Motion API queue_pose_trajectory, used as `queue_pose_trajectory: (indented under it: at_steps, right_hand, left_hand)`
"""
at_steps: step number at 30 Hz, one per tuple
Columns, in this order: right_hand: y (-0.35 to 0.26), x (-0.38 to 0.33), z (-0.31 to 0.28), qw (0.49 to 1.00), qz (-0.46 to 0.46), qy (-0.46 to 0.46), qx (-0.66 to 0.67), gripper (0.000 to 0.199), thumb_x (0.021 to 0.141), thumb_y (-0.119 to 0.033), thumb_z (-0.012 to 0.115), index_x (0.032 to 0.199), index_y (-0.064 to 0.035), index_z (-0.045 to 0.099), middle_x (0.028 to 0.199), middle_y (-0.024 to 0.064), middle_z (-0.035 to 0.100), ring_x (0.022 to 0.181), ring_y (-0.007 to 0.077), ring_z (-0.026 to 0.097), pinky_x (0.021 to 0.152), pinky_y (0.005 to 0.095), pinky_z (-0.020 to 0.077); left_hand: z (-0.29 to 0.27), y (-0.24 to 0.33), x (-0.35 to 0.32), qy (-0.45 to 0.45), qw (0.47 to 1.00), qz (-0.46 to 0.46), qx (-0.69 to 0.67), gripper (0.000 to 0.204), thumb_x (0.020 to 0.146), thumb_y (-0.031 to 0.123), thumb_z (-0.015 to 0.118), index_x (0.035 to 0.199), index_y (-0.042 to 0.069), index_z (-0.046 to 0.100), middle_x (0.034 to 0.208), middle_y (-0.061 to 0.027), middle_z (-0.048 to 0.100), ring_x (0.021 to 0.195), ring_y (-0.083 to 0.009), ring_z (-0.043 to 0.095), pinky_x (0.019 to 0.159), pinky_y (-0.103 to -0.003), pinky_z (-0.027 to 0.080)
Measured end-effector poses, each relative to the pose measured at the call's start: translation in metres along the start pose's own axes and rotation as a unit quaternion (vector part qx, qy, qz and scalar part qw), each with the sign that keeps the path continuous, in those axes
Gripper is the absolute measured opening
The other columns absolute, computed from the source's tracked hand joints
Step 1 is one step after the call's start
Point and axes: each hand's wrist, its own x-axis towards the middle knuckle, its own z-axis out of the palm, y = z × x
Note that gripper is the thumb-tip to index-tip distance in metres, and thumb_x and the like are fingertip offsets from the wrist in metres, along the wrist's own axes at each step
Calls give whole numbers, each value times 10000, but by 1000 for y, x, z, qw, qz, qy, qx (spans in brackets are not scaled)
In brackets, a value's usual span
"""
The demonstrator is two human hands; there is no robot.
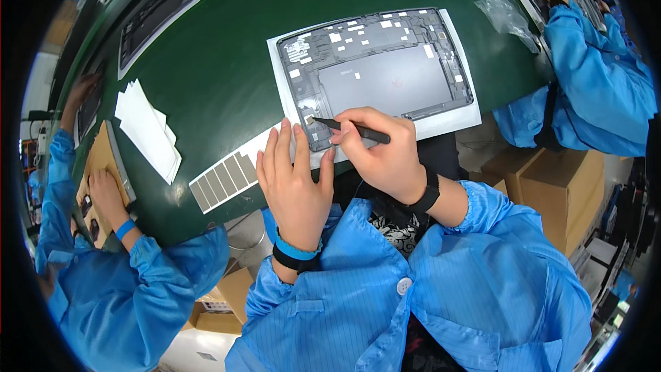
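A dark grey tablet housing [385, 79] lies on a white sheet [451, 118] on the green table, small white and tan pads stuck about its frame. My right hand [385, 148] grips black tweezers [368, 133], their tips at a tan pad [310, 120] in the housing's near left corner. Fingers stretched out, my left hand [296, 176] rests at that same corner, over the end of a white strip [265, 143]. Grey-brown rectangular stickers [224, 180] sit in a row on the strip.
White paper sheets [148, 131] lie left of the strip. Another dark housing [158, 17] is at the far left, and a clear plastic bag [497, 3] at the far right. Co-workers in blue sleeves [592, 62] work on both sides. Cardboard boxes [561, 186] stand below right.
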Motion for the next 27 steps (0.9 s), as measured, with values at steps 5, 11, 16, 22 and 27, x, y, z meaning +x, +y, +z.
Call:
queue_pose_trajectory:
  at_steps: [5,11,16,22,27]
  right_hand:
    - [2,-6,4,1000,0,24,-5,130,851,-19,642,956,52,668,808,158,699,714,228,722,635,285,564]
    - [0,-9,7,999,-16,36,-32,132,841,-14,653,957,47,668,830,154,699,708,232,715,629,292,566]
    - [-1,-10,8,997,-24,29,-65,138,827,-8,663,955,44,668,827,153,697,706,242,714,622,297,563]
    - [1,-10,11,998,-22,48,-40,141,816,-2,665,948,45,669,824,156,697,708,250,715,618,297,560]
    - [0,-9,10,998,-23,45,-31,126,834,-12,652,942,51,668,814,154,701,715,225,719,620,292,560]
  left_hand:
    - [1,0,0,1,1000,3,4,498,815,178,742,1260,-3,608,1381,-181,538,1293,-366,489,1075,-517,346]
    - [2,-3,0,10,1000,14,-6,498,808,172,746,1255,-3,612,1365,-182,547,1282,-364,496,1078,-515,341]
    - [2,-4,1,17,1000,21,-9,502,793,158,755,1244,-11,615,1350,-192,552,1269,-368,503,1071,-509,347]
    - [1,-3,1,19,999,29,-8,498,785,152,759,1232,-19,620,1345,-194,554,1253,-374,510,1061,-504,356]
    - [0,-3,1,16,999,28,-3,494,789,159,757,1230,-16,621,1343,-193,555,1252,-376,510,1062,-503,356]
